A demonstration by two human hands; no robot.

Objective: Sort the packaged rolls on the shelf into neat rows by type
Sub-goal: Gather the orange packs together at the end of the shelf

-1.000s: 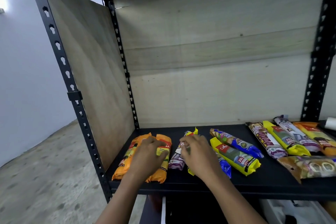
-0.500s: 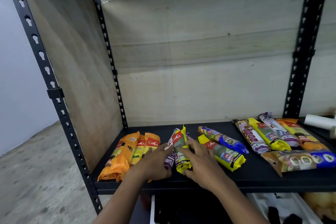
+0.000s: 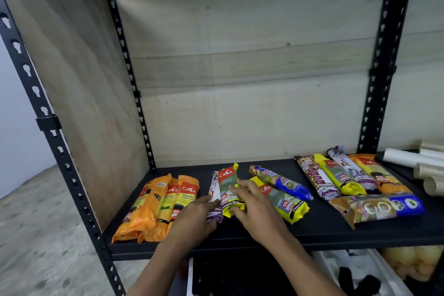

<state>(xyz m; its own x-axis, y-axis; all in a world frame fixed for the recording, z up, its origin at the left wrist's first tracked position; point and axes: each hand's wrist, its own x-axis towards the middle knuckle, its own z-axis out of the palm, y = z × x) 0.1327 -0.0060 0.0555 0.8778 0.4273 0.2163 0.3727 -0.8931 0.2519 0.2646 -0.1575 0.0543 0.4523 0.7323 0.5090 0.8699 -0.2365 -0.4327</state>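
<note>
On the black shelf (image 3: 240, 233), three orange packs (image 3: 165, 202) lie side by side at the left. My left hand (image 3: 194, 216) grips the near end of a white-and-purple roll (image 3: 214, 185). My right hand (image 3: 252, 204) holds a yellow pack (image 3: 227, 182) right beside that roll. Another yellow pack (image 3: 286, 204) and a blue roll (image 3: 281, 181) lie just right of my right hand. Farther right, several mixed packs (image 3: 346, 178) lie in a row, with a blue-and-brown pack (image 3: 377, 208) crosswise in front of them.
Wooden panels close the back and left side of the bay. Black slotted uprights (image 3: 382, 67) stand at the corners. White and beige paper rolls (image 3: 418, 163) lie in the neighbouring bay at right. Bins sit on the level below.
My left hand has left the orange packs and taken the white-and-purple roll. My right hand has drawn the yellow pack up beside it. The camera has turned to the right.
</note>
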